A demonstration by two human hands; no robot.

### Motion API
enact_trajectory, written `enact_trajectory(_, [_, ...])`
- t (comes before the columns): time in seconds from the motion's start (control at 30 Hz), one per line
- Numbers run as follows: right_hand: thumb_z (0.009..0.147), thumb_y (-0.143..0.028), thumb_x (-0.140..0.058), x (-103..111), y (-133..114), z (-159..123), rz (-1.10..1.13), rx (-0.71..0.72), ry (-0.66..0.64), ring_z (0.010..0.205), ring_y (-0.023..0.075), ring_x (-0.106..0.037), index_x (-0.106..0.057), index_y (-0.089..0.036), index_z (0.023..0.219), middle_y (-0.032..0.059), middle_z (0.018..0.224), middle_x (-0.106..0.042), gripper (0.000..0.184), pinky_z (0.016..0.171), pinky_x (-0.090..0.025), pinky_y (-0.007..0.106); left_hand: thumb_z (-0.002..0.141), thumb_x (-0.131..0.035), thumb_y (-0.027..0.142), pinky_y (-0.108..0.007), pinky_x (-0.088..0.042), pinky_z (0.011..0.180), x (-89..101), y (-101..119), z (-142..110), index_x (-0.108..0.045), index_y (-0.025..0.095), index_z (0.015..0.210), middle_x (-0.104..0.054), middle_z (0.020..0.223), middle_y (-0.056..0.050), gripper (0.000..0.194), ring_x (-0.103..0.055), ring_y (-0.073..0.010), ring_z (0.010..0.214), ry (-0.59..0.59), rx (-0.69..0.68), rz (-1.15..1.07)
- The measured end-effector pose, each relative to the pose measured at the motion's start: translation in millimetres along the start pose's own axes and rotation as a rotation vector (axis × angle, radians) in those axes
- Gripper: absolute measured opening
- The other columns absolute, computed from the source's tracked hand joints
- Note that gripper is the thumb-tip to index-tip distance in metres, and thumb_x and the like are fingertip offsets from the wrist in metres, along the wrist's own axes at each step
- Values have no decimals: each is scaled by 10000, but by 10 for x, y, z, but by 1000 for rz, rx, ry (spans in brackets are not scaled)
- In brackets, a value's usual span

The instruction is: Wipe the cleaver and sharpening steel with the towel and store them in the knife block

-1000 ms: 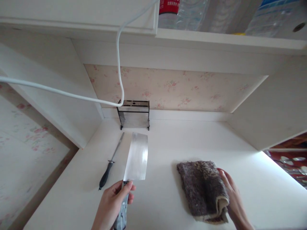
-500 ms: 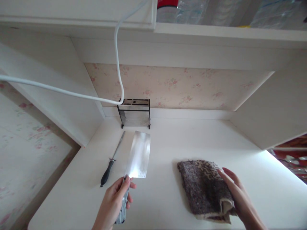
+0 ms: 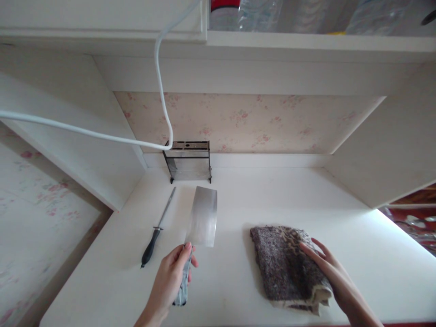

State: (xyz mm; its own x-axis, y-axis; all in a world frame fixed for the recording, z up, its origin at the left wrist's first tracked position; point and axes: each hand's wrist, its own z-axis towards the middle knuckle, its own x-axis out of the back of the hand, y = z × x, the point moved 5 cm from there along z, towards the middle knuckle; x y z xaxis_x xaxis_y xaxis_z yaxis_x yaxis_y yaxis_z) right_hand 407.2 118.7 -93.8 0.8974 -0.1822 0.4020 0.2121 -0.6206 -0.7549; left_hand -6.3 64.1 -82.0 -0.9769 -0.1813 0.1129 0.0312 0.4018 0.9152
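Observation:
My left hand (image 3: 172,279) is closed round the handle of a cleaver (image 3: 203,215), whose broad steel blade points away from me above the white counter (image 3: 238,204). My right hand (image 3: 332,274) lies with fingers stretched flat on the right side of a folded brown patterned cloth (image 3: 288,268) resting on the counter. A sharpening steel (image 3: 158,229) with a black handle lies just left of the cleaver. An empty metal knife stand (image 3: 189,160) stands against the back wall, straight beyond the blade.
A white cable (image 3: 102,134) runs from the left across to the knife stand and up past the shelf. Plastic bottles (image 3: 259,11) stand on the shelf overhead. Cabinet side panels close in left and right.
The cleaver blade has shifted slightly right and farther from me. My right hand slid from the cloth's right edge onto its top, fingers flattening.

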Motion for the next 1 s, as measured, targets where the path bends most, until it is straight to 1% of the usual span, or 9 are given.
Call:
enact_trajectory(0.13, [610, -714, -670, -19, -14, -27, -32, -4, -2, 1147, 302, -595, -304, -223, 1467, 151, 1326, -557, 1054, 999, -457, 388, 854, -415, 641, -235, -417, 438, -162, -9, 124, -594, 140, 928, -652, 667, -42, 537, -547, -130, 480, 12, 3, 73])
enact_trajectory(0.2, [607, -699, -681, -8, -21, -52, -65, 3, -3, 1156, 307, -588, -375, -181, 1431, 157, 1297, -580, 1020, 989, -465, 374, 867, -371, 648, -240, -415, 444, -232, -38, 188, -599, 138, 913, -650, 632, -46, 561, -561, -142, 484, 7, 6, 129])
enact_trajectory(0.33, [619, -632, -709, 7, 38, -29, -123, 38, -66, 1070, 298, -633, -599, -145, 1156, 142, 1163, -664, 733, 912, -500, 346, 876, -353, 640, -242, -414, 464, -277, -107, 289, -607, 152, 839, -657, 613, -49, 552, -570, -146, 492, -4, -17, 236])
enact_trajectory(0.43, [660, -514, -712, -33, 156, 44, -40, 12, -178, 908, 263, -687, -606, -170, 1063, 98, 1005, -720, 540, 783, -534, 321, 882, -327, 643, -248, -412, 463, -255, -167, 338, -598, 161, 822, -658, 611, -47, 556, -576, -153, 487, -1, -23, 279])
enact_trajectory(0.5, [664, -422, -706, -53, 234, 80, 63, -46, -189, 806, 253, -700, -591, -183, 1055, 74, 912, -734, 473, 705, -542, 315, 879, -324, 648, -251, -415, 461, -236, -206, 360, -590, 163, 829, -654, 611, -44, 556, -582, -157, 481, 6, -10, 277])
enact_trajectory(0.6, [642, -345, -715, -140, 294, 55, 283, -148, -223, 759, 265, -705, -559, -204, 1094, 54, 866, -736, 498, 667, -550, 333, 867, -338, 659, -254, -420, 455, -214, -248, 380, -582, 161, 847, -646, 615, -41, 555, -586, -163, 477, 10, 19, 256])
enact_trajectory(0.73, [626, -359, -773, -329, 300, -102, 532, -268, -332, 851, 293, -706, -523, -216, 1125, 66, 933, -733, 576, 740, -568, 377, 864, -333, 666, -253, -420, 453, -200, -258, 387, -580, 156, 864, -640, 611, -42, 567, -589, -164, 479, 6, 37, 260])
enact_trajectory(0.9, [634, -399, -806, -408, 312, -244, 455, -285, -284, 886, 287, -703, -518, -210, 1135, 85, 989, -725, 608, 779, -575, 384, 871, -306, 671, -253, -426, 467, -202, -257, 373, -575, 165, 839, -640, 599, -42, 574, -596, -168, 487, -9, 42, 285])
enact_trajectory(1.0, [675, -401, -778, -486, 243, -291, 398, -202, -380, 911, 289, -697, -552, -177, 1114, 99, 1005, -720, 542, 776, -568, 362, 875, -291, 670, -262, -424, 482, -201, -244, 355, -571, 177, 790, -631, 579, -40, 573, -592, -175, 485, -6, 38, 316])
